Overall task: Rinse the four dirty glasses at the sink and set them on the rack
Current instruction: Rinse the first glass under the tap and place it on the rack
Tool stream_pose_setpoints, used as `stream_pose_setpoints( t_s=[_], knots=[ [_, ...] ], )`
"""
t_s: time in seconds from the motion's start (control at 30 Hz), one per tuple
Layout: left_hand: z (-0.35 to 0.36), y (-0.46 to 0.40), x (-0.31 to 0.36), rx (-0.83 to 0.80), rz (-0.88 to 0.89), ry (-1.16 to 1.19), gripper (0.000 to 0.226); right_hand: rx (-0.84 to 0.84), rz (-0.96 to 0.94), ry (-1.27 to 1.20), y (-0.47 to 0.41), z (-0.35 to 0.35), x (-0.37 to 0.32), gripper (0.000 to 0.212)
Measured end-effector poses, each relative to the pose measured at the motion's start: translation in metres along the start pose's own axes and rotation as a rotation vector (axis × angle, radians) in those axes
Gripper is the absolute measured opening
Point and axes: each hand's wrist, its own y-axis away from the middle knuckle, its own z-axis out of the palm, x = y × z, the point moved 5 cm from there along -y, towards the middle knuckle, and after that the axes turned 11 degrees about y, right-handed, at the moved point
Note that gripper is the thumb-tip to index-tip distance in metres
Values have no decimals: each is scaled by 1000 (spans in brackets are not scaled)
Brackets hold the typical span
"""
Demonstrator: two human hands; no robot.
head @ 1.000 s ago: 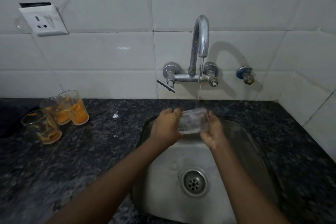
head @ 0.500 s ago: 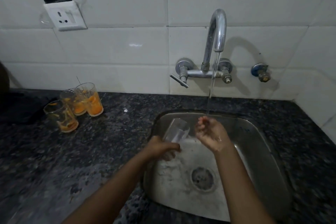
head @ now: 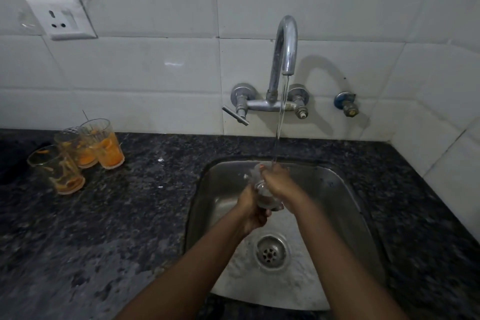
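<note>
Both hands gripped one clear glass (head: 262,189) over the sink (head: 345,205): the left hand (head: 253,209) round its base, the right hand (head: 279,182) over its top, under running water (head: 281,117).

Chrome tap (head: 284,44) gleamed; steel sink (head: 345,205) looked brushed and wet. Counter (head: 104,228) was speckled dark stone, tiles (head: 155,67) glossy white, glasses (head: 78,153) clear.

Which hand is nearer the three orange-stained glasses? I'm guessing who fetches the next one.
Left. The left hand grips the clear glass on the side toward the stained glasses; the right hand is farther right.
</note>
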Motion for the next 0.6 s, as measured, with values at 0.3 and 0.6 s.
stream_pose_setpoints(
  t_s=[0.3,0.6],
  knots=[
    [27,22,35,121,568,-564,56,-97,-16,-443,-16,-17,3,73],
    [57,0,56,-88,630,-267,52,416,-281,-536,9,-37,2,57]
  ],
)
